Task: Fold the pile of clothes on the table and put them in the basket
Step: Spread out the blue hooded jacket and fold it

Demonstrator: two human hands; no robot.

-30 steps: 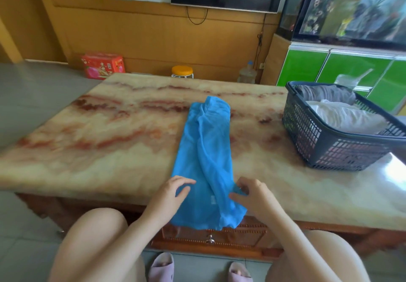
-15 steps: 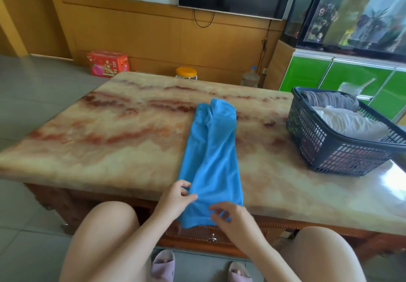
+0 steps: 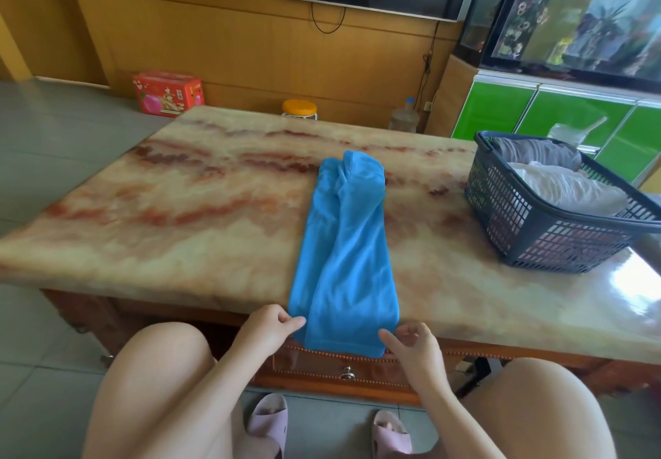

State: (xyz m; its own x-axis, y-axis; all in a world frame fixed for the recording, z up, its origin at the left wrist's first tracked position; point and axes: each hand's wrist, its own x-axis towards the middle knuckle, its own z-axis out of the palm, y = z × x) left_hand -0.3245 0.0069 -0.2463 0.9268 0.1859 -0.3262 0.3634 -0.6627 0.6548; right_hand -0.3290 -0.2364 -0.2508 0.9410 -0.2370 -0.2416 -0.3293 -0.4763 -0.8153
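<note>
A blue garment (image 3: 345, 251), folded into a long narrow strip, lies along the marble table (image 3: 186, 215) with its near end hanging over the front edge. My left hand (image 3: 268, 329) pinches the near left corner of that strip. My right hand (image 3: 411, 346) pinches the near right corner. A dark plastic basket (image 3: 536, 233) stands at the table's right end, apart from the garment. Inside it lie a grey folded piece (image 3: 536, 152) and a white folded piece (image 3: 568, 188).
My bare knees and pink slippers (image 3: 270, 419) are below the table's front edge, in front of a drawer knob (image 3: 346, 374). Beyond the far edge stand a red box (image 3: 168, 93), an orange stool (image 3: 299, 108) and a water bottle (image 3: 404, 117). Green cabinets (image 3: 558, 115) stand behind the basket.
Both hands have slid down from the top of the strip to its hanging near end and now pinch its two corners. The garment lies flatter and straighter.
</note>
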